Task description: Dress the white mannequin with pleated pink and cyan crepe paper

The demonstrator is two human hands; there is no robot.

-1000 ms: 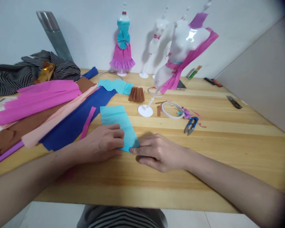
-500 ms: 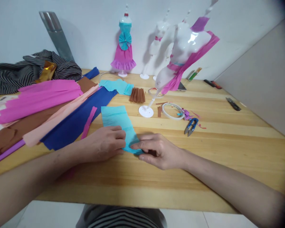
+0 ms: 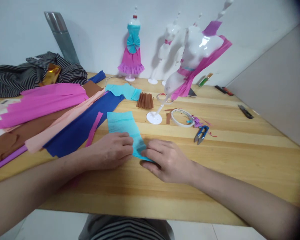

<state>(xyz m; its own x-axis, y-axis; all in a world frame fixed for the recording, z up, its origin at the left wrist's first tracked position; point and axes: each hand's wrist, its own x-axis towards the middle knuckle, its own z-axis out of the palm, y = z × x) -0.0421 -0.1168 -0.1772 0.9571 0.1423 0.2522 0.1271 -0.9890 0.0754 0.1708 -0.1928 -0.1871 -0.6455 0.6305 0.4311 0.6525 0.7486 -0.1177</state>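
A piece of light-blue crepe paper (image 3: 123, 121) lies on the wooden table in front of me, its near edge between my hands. My left hand (image 3: 116, 150) is closed on the paper's near left part, its fingertips curled out of sight. At the near right corner my right hand (image 3: 165, 158) pinches the paper edge, thumb below and fingers on top. A pink paper strip (image 3: 94, 128) lies beside my left wrist. Just beyond the paper stands a white mannequin (image 3: 193, 50) on a round base, with pink paper draped over one shoulder.
Sheets of coloured crepe paper (image 3: 83, 123) spread over the left side. Blue thread snips (image 3: 201, 134) and a roll of clear tape (image 3: 182, 118) lie to the right. Pleated brown paper (image 3: 145, 100) and a dressed mannequin (image 3: 132, 46) are farther back. A utility knife (image 3: 245, 111) is at far right.
My right hand's fingers have curled in more over the paper corner, with the thumb going beneath it. My left hand stays almost in place. The view has shifted slightly.
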